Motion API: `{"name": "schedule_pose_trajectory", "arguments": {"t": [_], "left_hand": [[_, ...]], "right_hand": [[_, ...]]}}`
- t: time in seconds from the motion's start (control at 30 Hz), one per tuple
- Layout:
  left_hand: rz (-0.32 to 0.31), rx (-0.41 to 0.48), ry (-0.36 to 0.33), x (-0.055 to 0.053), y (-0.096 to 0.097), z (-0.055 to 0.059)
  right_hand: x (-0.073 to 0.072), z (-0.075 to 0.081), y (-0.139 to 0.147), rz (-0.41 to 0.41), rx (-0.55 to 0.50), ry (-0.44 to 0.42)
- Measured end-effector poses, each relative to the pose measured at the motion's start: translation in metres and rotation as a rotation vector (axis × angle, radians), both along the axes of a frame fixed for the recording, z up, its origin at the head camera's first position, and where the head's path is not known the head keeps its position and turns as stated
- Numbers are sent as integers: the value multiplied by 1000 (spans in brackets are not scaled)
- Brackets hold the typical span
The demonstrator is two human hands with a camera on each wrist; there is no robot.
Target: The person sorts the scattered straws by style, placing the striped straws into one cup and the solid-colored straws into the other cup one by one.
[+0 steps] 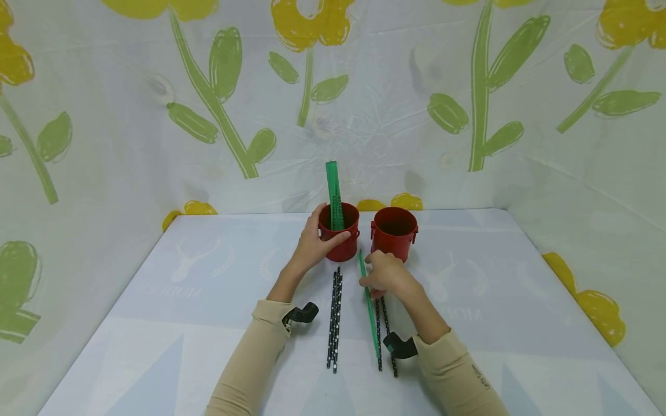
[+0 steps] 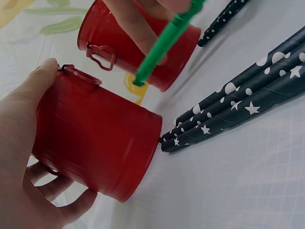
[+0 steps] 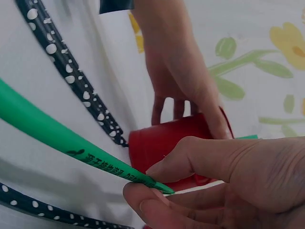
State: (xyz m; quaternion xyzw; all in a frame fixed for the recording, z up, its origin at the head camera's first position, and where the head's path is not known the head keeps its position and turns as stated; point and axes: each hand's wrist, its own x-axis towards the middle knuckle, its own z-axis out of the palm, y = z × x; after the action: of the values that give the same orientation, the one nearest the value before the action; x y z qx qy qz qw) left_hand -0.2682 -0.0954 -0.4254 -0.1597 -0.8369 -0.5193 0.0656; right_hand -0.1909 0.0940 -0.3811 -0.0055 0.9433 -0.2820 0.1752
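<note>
My left hand (image 1: 311, 245) grips the left red bucket (image 1: 342, 249) around its side, thumb at the front. Several green straws (image 1: 335, 193) stand upright in that bucket. Between thumb and forefinger, my right hand (image 1: 391, 275) pinches a single green straw (image 3: 95, 156) with dark printing, near its far end. The straw slants over the table just in front of the two buckets. Behind the right hand is a second red bucket (image 1: 398, 242), with a small side handle (image 2: 101, 56); no straws show in its mouth.
Black straws with white dots and stars (image 2: 238, 102) lie together on the table before the left bucket. Two more black straws (image 1: 379, 341) lie under the right hand. A flower-printed sheet (image 1: 374, 115) rises behind the table's back edge.
</note>
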Motion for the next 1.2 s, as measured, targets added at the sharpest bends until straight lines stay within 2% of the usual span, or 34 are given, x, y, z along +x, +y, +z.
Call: {"name": "schedule_pose_trajectory", "arguments": {"t": [0.23,0.47,0.7,0.87,1.0,1.2], "left_hand": [[-1,-1,3,1,-1,-1],[-8,3,11,0,-2,-2],[-14,4,21,-1,-1,-1],[-12,7,21,-1,-1,-1],[-13,8,22,-1,0,-1],[-16,20,31,0,0,-1]], "right_hand": [[3,12,4,-2,-39,54],[3,19,13,19,-122,173],[1,22,17,28,-153,320],[0,21,17,-4,-179,431],[0,21,18,-21,-221,553],[-2,21,17,15,-285,732]]}}
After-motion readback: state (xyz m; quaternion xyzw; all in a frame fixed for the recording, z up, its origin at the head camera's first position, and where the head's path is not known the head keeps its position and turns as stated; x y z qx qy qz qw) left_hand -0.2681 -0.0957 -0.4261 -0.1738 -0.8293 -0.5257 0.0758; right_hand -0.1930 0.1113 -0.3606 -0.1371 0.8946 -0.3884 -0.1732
